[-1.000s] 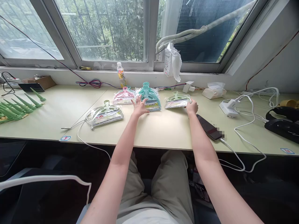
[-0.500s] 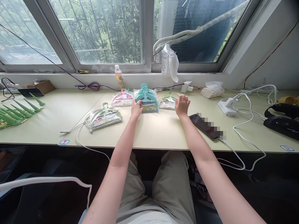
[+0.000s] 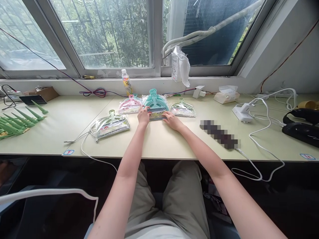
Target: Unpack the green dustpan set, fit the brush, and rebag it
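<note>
A teal dustpan and brush set [image 3: 155,103] in clear plastic wrap leans upright near the back of the desk. My left hand [image 3: 144,115] grips its lower left side, fingers bent over the front. At the lower right of the same set is my right hand [image 3: 172,120], its fingertips on the packaging. A pink dustpan and brush set [image 3: 130,105] lies just left of it, and a green one [image 3: 183,109] just right. Closer to me on the left rests another wrapped green dustpan and brush set [image 3: 112,125].
On the pale desk [image 3: 171,142], a phone [image 3: 219,134] with a white cable lies to the right, near a white power strip [image 3: 242,113] and tissue pack [image 3: 226,95]. A drink bottle [image 3: 127,83] stands behind. Green spiky pieces [image 3: 18,122] are at far left.
My right hand has moved left, from the green set on the right to the lower right of the teal set. My left hand stays at the teal set's left side.
</note>
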{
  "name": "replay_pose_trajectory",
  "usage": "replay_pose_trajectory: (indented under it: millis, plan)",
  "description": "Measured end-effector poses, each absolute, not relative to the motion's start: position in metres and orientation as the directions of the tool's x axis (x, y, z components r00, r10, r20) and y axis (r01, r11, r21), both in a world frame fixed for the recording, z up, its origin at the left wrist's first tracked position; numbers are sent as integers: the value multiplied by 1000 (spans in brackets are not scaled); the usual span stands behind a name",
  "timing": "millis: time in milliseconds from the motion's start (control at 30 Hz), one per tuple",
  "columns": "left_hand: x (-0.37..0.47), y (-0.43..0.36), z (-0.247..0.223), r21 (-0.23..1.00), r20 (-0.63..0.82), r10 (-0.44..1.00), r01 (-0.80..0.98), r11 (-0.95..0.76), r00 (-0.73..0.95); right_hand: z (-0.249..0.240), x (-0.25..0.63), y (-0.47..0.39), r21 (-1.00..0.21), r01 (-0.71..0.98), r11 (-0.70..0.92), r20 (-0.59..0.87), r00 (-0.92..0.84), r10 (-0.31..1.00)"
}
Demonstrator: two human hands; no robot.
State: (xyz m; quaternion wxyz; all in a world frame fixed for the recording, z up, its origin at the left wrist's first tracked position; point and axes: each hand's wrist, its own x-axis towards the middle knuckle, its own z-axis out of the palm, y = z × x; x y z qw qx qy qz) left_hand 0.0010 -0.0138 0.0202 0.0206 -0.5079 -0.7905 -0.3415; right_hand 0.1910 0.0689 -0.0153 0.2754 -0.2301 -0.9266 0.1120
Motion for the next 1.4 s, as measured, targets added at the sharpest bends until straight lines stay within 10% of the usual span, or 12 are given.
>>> replay_pose_trajectory:
  millis: [800, 1400]
  plan:
    - [-5, -5, 11, 467, 504, 720, 852, 237, -476, -15, 201, 82, -403, 375, 835, 454, -710, 538]
    - [-25, 1, 13, 882, 360, 409, 449, 144, -839, -1, 205, 67, -230, 540, 809, 488, -655, 576]
